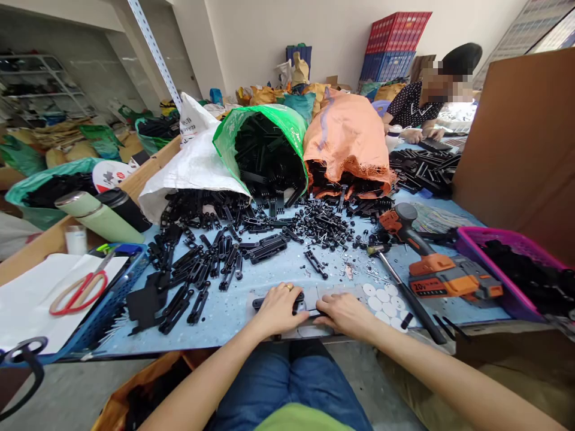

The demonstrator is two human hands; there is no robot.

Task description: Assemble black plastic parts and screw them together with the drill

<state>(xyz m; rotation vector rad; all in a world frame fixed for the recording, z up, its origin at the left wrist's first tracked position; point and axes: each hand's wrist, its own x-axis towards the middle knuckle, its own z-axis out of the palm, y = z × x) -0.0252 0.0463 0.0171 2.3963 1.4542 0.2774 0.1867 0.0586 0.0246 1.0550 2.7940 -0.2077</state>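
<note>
At the front edge of the blue table, my left hand (279,308) is closed over a black plastic bracket arm (257,303), whose ends show on either side of the fingers. Just to its right, my right hand (345,313) pinches a small dark piece, mostly hidden by the fingers. A clear or grey flat plate (335,290) lies beneath both hands. Beyond them sits a loose black bracket arm (316,264). Several white round discs (383,296) lie beside my right hand.
An orange cordless drill (442,275) and a hammer (411,299) lie right, near a pink basket (507,239). Black parts (265,245) and screws (326,221) spill from sacks (350,137). Red scissors (81,293) rest left. Another person (420,108) works at back right.
</note>
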